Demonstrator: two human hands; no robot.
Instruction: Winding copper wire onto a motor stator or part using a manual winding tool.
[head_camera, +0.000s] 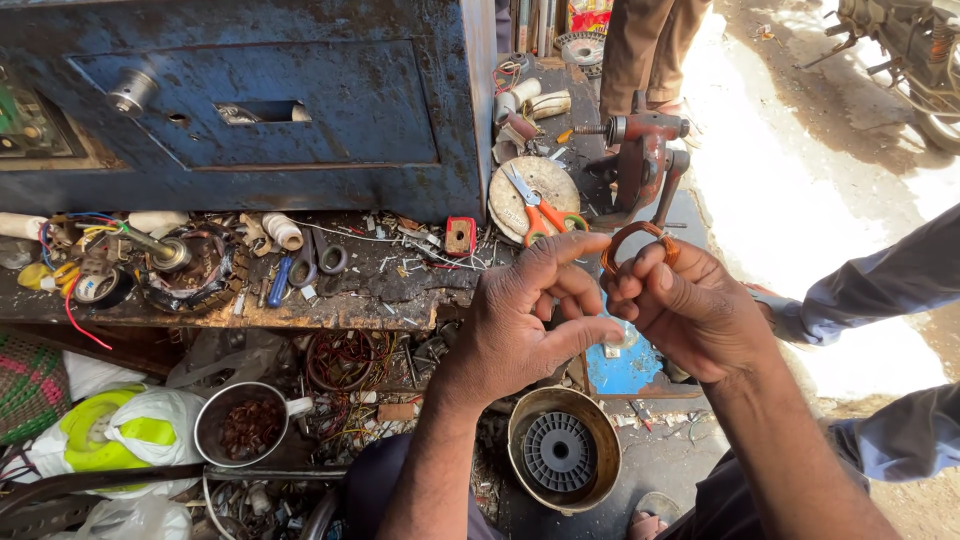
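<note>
Pinching the small copper wire coil (634, 243) tight, the left hand (520, 325) and right hand (690, 315) could bend it by squeezing hard.

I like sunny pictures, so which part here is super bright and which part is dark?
In the head view, the ground on the right is washed out white by sun. The cluttered workbench and blue metal cabinet sit in shade. The left hand and right hand, holding a copper wire coil, look sharp and evenly lit. The edges bend slightly, like a wide lens.
</note>
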